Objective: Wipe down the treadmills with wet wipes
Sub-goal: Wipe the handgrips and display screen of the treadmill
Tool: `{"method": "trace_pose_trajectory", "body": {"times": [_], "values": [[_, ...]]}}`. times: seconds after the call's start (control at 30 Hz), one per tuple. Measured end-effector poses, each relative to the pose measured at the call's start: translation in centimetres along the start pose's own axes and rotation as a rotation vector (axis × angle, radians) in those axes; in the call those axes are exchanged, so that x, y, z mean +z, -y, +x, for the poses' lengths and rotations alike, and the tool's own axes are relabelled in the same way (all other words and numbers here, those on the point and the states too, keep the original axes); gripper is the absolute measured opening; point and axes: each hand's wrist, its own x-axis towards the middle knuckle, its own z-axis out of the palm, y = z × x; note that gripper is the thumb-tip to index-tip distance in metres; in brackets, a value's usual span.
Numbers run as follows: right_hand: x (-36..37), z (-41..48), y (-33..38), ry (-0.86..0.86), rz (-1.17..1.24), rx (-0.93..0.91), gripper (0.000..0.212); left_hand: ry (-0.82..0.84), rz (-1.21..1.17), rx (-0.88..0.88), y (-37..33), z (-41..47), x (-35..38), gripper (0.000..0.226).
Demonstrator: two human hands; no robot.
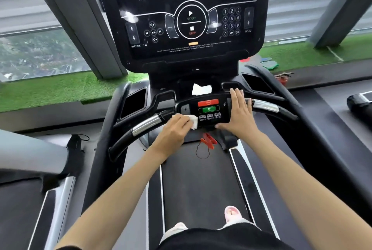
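I stand on a black treadmill with its belt [203, 185] under my feet. My left hand [174, 131] holds a white wet wipe [192, 121] against the left edge of the small control panel [209, 111] on the handlebar. On the panel's right side my right hand [237, 113] lies flat, with the fingers straight. A second white wipe [201, 89] lies on the ledge behind the panel. The large console screen [189, 20] rises above.
A red safety clip [208, 140] on a cord hangs below the panel. Chrome-banded handlebars [148, 125] curve out left and right. Other treadmills stand at both sides. Green turf [50, 90] and windows lie beyond.
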Motion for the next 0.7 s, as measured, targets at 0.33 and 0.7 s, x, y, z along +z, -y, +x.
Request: {"method": "trace_pose_trajectory", "body": {"times": [0.33, 0.7], "values": [[-0.4, 0.1, -1.6, 0.018, 0.023, -0.123, 0.127, -0.203, 0.037, -0.323, -1.2, 2.1, 1.2, 0.044], [-1.2, 0.8, -4.6, 0.063, 0.041, -0.335, 0.116, -0.170, 0.135, -0.362, -4.9, 5.5, 3.6, 0.035]]}}
